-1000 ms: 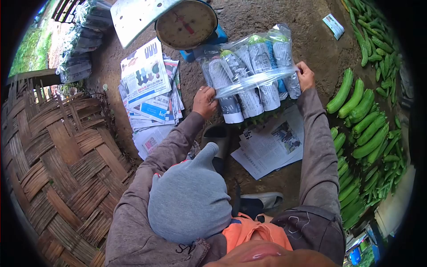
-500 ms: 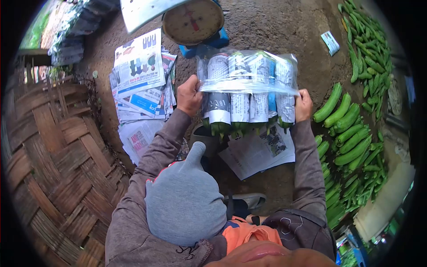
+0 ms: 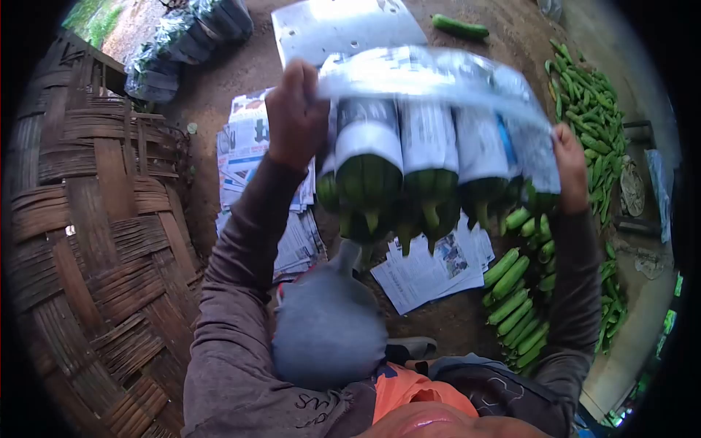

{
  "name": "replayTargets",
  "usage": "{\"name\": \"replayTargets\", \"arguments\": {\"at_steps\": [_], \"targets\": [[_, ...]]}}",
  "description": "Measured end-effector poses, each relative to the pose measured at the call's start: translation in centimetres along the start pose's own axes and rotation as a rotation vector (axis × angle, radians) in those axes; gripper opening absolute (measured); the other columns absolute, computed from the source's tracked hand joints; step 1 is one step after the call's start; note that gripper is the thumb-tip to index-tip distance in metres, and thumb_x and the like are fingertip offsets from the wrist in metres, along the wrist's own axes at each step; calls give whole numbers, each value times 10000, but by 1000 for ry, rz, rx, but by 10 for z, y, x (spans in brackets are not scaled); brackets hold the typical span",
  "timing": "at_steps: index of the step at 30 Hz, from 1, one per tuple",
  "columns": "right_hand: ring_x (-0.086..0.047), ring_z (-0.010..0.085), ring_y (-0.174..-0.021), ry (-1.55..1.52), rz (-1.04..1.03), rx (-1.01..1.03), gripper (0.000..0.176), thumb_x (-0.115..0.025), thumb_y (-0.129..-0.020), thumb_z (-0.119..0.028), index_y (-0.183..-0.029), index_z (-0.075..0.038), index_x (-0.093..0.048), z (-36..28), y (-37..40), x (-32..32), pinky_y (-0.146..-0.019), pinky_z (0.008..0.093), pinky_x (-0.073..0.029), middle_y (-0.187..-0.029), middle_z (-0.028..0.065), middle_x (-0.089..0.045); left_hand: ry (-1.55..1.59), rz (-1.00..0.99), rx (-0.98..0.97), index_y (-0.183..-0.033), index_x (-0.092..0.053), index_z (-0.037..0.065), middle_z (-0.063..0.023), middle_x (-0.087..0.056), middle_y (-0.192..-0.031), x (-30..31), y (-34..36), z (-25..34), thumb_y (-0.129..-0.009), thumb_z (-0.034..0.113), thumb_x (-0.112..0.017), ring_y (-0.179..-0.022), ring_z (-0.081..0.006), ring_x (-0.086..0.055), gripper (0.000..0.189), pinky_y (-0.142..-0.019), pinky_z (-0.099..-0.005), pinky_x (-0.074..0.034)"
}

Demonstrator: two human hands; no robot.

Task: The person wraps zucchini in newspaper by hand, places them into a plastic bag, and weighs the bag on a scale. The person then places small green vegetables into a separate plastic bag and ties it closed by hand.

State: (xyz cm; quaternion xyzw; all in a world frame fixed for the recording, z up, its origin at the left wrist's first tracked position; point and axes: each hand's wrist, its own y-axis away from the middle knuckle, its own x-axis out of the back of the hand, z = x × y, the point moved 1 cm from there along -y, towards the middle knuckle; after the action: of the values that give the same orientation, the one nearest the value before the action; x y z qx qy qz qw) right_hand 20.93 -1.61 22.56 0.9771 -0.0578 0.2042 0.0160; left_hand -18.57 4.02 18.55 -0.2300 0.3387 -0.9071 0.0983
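Up in front of me is a clear plastic bag (image 3: 431, 73) packed with several green gourds (image 3: 370, 179), their sides wrapped in newspaper. Stalk ends of the gourds stick out of the bag's open side, pointing toward me. My left hand (image 3: 298, 117) is closed on the bag's left edge. At the opposite edge my right hand (image 3: 572, 169) grips the plastic, its fingers partly hidden. The plastic is stretched between both hands across the wrapped gourds, and its edge is slightly blurred.
Newspaper stacks (image 3: 247, 142) lie at the left, with loose sheets (image 3: 431, 274) below the bag. Unwrapped gourds (image 3: 511, 303) and a further green heap (image 3: 595, 117) are on the right. A metal plate (image 3: 343, 33) stands behind; a woven bamboo panel (image 3: 95, 233) is at left.
Both hands have raised the bag of gourds toward me, and it looks larger and tilted. The scale's dial is now hidden behind it. My view has shifted.
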Motion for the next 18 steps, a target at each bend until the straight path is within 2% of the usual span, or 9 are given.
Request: {"name": "replayTargets", "arguments": {"at_steps": [1, 2, 3, 4, 7, 8, 10, 14, 18], "targets": [[-375, 29, -641, -138, -6, -69, 161, -470, -948, -139, -800, -92, -513, -22, -22, -7, -578, 198, -324, -708, -55, -448, -56, 44, -71, -793, -448, 57, -119, -460, -595, 7, -23, -5, -726, 37, -534, -513, -285, -496, 111, -502, -363, -399], [-415, 44, -655, 0, -30, 28, 173, -477, -948, -158, -812, -74, -544, -34, -54, -3, -598, 211, -353, -716, -40, -473, -33, 74, -109, -806, -455, 64, -127, -490, -617, 14, -45, -9, -743, 49, -536, -543, -302, -526, 104, -516, -372, -414], [-451, 63, -675, -14, -12, 38, 178, -489, -945, -169, -845, -53, -580, -51, -81, -12, -620, 228, -378, -737, -19, -508, -7, 103, -146, -819, -463, 71, -135, -520, -640, 19, -64, -15, -760, 60, -538, -572, -320, -555, 96, -530, -381, -430], [-501, 83, -717, 41, -24, 52, 174, -503, -937, -164, -898, -30, -606, -62, -110, -20, -659, 235, -409, -781, 14, -556, -53, 19, -63, -885, -526, 65, -117, -568, -721, 25, -80, -32, -789, 68, -562, -658, -271, -598, 102, -588, -357, -462], [-582, 147, -745, -186, 21, 39, 181, -554, -909, -137, -981, 25, -593, -74, -192, -66, -674, 269, -480, -857, 78, -610, -178, 103, -134, -936, -493, 58, -99, -579, -695, 25, -119, -77, -832, 176, -567, -651, -193, -590, 174, -623, -328, -465], [-601, 141, -783, -202, 1, -6, 175, -480, -947, -123, -1032, 9, -556, -72, -219, -83, -725, 277, -508, -887, 78, -603, -204, 95, -92, -943, -499, 65, -100, -584, -702, 25, -127, -94, -836, 183, -563, -657, -207, -596, 172, -630, -338, -468], [-604, 141, -797, -264, 7, 52, 201, -515, -932, -135, -1056, 12, -576, -3, -328, -86, -742, 275, -502, -927, 72, -618, -253, 66, -1, -957, -510, 77, -103, -595, -716, 20, -136, -132, -843, 196, -557, -671, -234, -608, 171, -643, -358, -474], [-606, 146, -799, -223, 63, -46, 193, -532, -915, -136, -1039, 1, -588, -2, -334, -137, -744, 282, -504, -928, 71, -625, -421, 65, -73, -951, -513, 87, -163, -633, -811, 5, -145, -201, -858, 182, -527, -782, -339, -635, 135, -697, -410, -479], [-608, 150, -801, -166, 80, -48, 186, -549, -898, -138, -1023, -11, -601, 15, -339, -158, -745, 289, -505, -928, 69, -632, -360, 6, -3, -973, -529, 75, -116, -623, -822, 1, -139, -223, -849, 236, -596, -750, -249, -622, 214, -692, -357, -479]]}}
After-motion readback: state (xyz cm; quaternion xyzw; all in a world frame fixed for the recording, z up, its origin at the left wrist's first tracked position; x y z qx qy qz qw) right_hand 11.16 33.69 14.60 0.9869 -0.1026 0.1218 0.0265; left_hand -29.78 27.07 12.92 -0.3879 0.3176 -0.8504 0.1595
